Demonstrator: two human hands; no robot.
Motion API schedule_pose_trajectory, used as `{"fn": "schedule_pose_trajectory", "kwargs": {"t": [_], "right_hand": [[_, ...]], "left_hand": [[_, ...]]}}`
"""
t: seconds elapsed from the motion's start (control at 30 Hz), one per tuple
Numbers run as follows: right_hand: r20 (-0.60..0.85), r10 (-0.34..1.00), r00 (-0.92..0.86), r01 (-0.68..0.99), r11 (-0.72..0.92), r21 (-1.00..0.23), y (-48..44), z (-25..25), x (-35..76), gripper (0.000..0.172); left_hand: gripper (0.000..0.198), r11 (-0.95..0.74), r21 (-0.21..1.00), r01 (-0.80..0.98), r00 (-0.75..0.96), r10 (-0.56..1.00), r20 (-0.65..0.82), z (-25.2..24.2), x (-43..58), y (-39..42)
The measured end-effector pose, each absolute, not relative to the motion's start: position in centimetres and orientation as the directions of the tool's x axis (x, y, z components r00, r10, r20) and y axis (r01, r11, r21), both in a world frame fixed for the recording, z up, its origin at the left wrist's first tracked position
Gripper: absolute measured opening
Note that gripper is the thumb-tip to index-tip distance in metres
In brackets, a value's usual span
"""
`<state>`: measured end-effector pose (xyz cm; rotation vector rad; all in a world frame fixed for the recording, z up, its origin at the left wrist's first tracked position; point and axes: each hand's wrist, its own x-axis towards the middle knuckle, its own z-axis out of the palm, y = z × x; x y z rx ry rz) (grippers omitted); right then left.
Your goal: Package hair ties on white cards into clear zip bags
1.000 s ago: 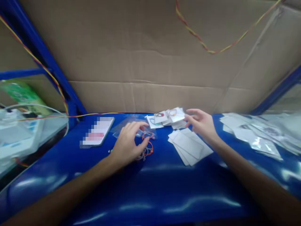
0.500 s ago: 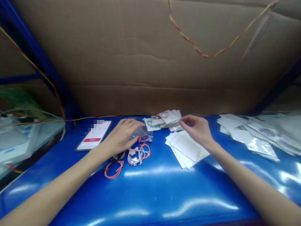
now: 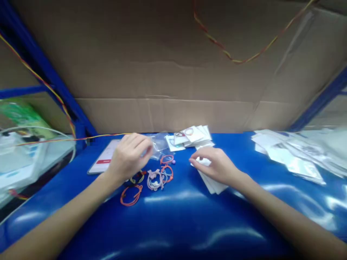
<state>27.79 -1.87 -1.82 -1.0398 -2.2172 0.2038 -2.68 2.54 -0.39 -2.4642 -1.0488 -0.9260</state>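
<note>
My left hand [image 3: 131, 155] is curled over the right side of a phone [image 3: 102, 161], thumb and forefinger drawn together. What they hold, if anything, is hidden. Just beyond its fingertips lies a clear plastic bag [image 3: 160, 145]. Below and to its right are an orange hair tie [image 3: 131, 199], a pale pink one with a bow [image 3: 155, 182], another orange one [image 3: 170, 173] and one with a purple bead [image 3: 166, 159]. Over a few white cards [image 3: 213, 183], my right hand [image 3: 218, 164] bends with thumb and forefinger tips nearly meeting. I cannot make out anything between them.
Bagged cards with hair ties [image 3: 193, 136] are piled at the back of the blue table [image 3: 173, 224]. More white packets [image 3: 290, 151] spread on the right. Cardboard [image 3: 168, 72] walls the back, and a twisted red-yellow wire [image 3: 238, 61] hangs across it.
My left hand has pulled back leftward from the plastic bag and now covers part of the phone. My right hand has come down and left from the bagged pile to the white cards.
</note>
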Motion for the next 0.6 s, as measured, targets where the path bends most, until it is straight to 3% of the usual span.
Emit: {"fn": "schedule_pose_trajectory", "kwargs": {"t": [0.1,0.2,0.27,0.37,0.43,0.6], "right_hand": [[0.572,0.699,-0.430,0.586,0.697,-0.412,-2.3,-1.5,27.5,0.020],[0.634,0.667,-0.392,0.575,0.715,-0.397,-2.8,-1.3,26.9,0.051],[0.667,0.610,-0.428,0.575,0.753,-0.320,-3.1,-1.2,26.4,0.062],[0.716,0.485,-0.502,0.553,0.816,-0.165,-3.4,-1.2,26.1,0.036],[0.745,0.435,-0.506,0.517,0.844,-0.143,-3.6,-1.2,26.0,0.020],[0.718,0.505,-0.478,0.397,0.854,-0.336,-3.8,-1.6,25.7,0.017]], "left_hand": [[0.011,-0.746,-0.042,0.665,0.586,0.486,0.648,-0.2,-2.6,1.9],[0.010,-0.807,-0.023,0.590,0.610,0.428,0.667,-0.6,-2.0,0.9],[0.011,-0.850,0.044,0.525,0.603,0.408,0.685,-0.8,-1.3,0.0],[0.012,-0.890,0.109,0.443,0.624,0.394,0.674,-1.0,-0.2,-1.5],[0.015,-0.898,0.138,0.418,0.628,0.395,0.671,-1.1,0.4,-2.1],[0.028,-0.909,0.281,0.309,0.699,0.417,0.581,-1.3,0.9,-2.6]]}}
